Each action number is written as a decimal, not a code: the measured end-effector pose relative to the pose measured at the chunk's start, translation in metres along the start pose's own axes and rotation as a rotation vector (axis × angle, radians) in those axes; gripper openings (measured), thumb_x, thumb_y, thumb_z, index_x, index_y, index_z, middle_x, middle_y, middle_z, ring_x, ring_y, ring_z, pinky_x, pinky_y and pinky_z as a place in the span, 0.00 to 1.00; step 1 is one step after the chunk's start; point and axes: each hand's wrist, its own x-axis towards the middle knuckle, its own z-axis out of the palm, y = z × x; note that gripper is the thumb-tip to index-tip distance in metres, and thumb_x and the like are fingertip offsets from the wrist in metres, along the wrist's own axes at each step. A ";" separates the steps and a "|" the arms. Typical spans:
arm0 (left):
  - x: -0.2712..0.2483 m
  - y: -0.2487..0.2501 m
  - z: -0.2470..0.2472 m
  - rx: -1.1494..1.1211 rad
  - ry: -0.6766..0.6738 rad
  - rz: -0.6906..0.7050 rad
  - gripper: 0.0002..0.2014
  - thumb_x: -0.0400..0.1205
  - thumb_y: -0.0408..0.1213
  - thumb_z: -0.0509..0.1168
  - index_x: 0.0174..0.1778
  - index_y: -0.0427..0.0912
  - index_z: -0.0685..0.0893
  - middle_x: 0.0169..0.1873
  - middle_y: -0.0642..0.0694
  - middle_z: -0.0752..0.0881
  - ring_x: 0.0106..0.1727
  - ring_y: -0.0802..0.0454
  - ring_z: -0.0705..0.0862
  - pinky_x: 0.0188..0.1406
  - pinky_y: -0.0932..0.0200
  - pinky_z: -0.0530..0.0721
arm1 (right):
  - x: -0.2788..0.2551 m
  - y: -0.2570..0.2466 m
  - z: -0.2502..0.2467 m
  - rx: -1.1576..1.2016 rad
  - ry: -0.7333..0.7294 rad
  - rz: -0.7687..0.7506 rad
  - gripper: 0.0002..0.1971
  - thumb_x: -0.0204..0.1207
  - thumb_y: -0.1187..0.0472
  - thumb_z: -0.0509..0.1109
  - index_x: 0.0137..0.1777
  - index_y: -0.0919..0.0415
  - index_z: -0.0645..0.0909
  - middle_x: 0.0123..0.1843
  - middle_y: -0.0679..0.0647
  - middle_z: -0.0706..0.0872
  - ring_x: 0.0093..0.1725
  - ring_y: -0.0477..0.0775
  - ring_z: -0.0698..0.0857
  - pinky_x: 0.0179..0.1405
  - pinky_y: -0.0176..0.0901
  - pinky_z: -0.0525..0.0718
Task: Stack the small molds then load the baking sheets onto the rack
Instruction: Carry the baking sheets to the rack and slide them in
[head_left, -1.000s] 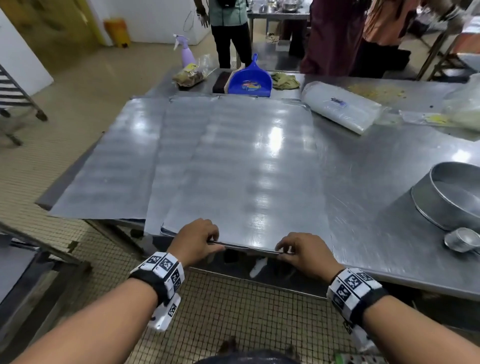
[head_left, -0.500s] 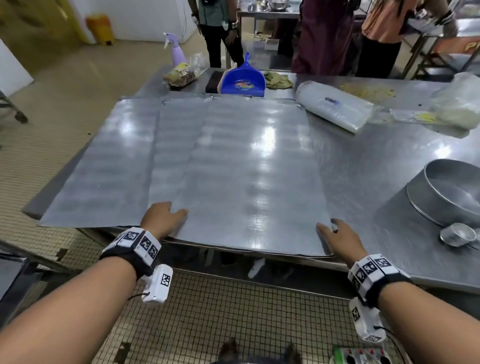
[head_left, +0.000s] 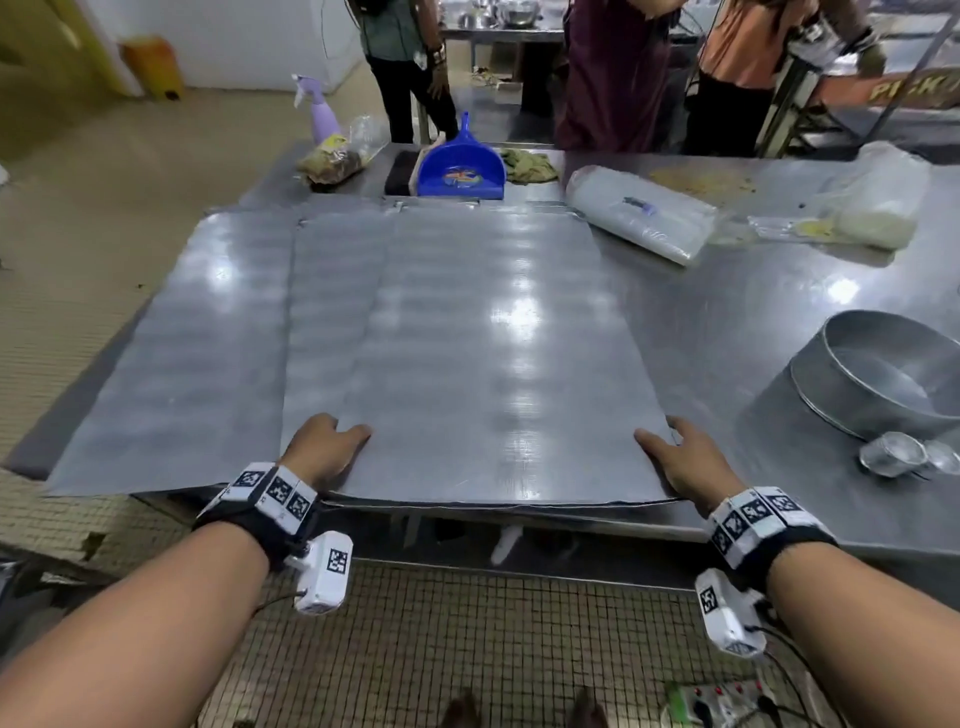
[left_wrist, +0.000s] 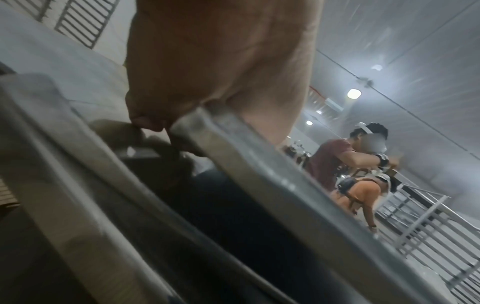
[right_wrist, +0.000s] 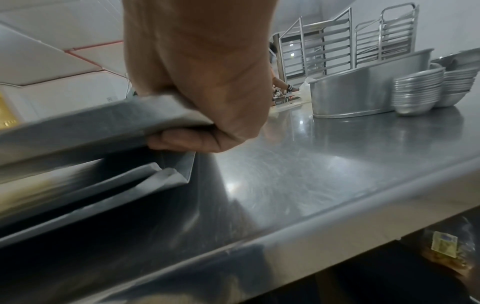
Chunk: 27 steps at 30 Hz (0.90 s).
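Three flat metal baking sheets lie overlapped on the steel table (head_left: 727, 332). The top baking sheet (head_left: 493, 353) lies furthest right. My left hand (head_left: 324, 447) holds its near left corner, thumb on top. My right hand (head_left: 680, 457) holds its near right corner. In the right wrist view my right hand (right_wrist: 202, 72) has its fingers curled under the sheet's raised edge (right_wrist: 91, 123). The left wrist view shows my left hand (left_wrist: 207, 61) over the sheet's rim (left_wrist: 259, 164). Stacked small molds (right_wrist: 418, 90) stand beside a large round pan (head_left: 878, 374).
A blue dustpan (head_left: 462, 166), a spray bottle (head_left: 322, 114), plastic bags (head_left: 639, 218) and a cloth sit at the table's far side. People stand behind the table. Tray racks (right_wrist: 324, 47) stand in the background. Tiled floor lies below the near table edge.
My hands slid apart from the middle of the sheet's near edge out to its two near corners. The sheet's near edge now sits slightly lifted.
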 end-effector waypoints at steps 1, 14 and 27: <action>0.000 0.003 0.000 -0.014 -0.009 0.003 0.21 0.83 0.49 0.70 0.56 0.31 0.82 0.48 0.39 0.84 0.55 0.37 0.84 0.49 0.54 0.73 | 0.000 -0.001 -0.002 0.006 0.000 -0.011 0.13 0.80 0.53 0.74 0.61 0.50 0.78 0.54 0.51 0.89 0.50 0.52 0.87 0.55 0.45 0.82; -0.050 0.001 0.011 -0.106 0.006 0.164 0.34 0.86 0.46 0.69 0.86 0.39 0.66 0.82 0.39 0.72 0.82 0.39 0.72 0.80 0.49 0.68 | -0.021 0.033 -0.024 -0.015 0.008 -0.050 0.15 0.78 0.47 0.74 0.61 0.52 0.85 0.56 0.47 0.91 0.56 0.51 0.89 0.66 0.56 0.84; -0.147 -0.023 0.079 -0.153 0.071 0.123 0.37 0.86 0.49 0.68 0.88 0.41 0.63 0.85 0.42 0.68 0.85 0.41 0.68 0.83 0.48 0.65 | -0.072 0.090 -0.074 0.000 -0.071 -0.045 0.23 0.80 0.50 0.74 0.72 0.59 0.80 0.66 0.52 0.87 0.62 0.51 0.85 0.64 0.45 0.79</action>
